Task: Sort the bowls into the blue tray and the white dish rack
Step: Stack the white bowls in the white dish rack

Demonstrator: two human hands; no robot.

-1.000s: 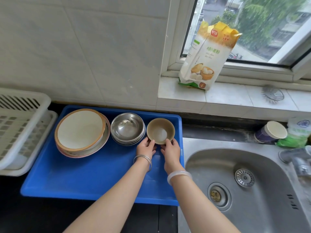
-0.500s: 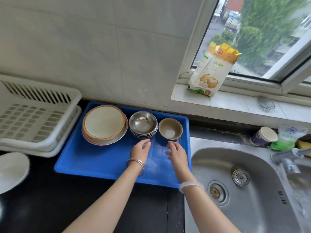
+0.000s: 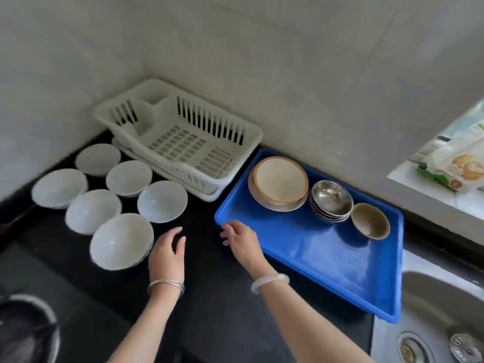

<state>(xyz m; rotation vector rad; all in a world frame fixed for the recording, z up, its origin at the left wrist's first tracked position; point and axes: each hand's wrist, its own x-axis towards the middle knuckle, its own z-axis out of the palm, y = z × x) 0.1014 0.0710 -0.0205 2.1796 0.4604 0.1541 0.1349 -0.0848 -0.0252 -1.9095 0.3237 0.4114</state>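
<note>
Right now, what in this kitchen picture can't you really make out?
- Stack of steel bowls in the blue plastic tray, head view: nested, so the exact count is unclear.
- Steel sink: cut off by the right and bottom edges.
- Dark round object at bottom left: blurred and cropped, unidentifiable.
- Printed bag on the windowsill: cropped by the right edge, text unreadable.
- White plastic dish rack: its front wall hides part of its floor.
</note>
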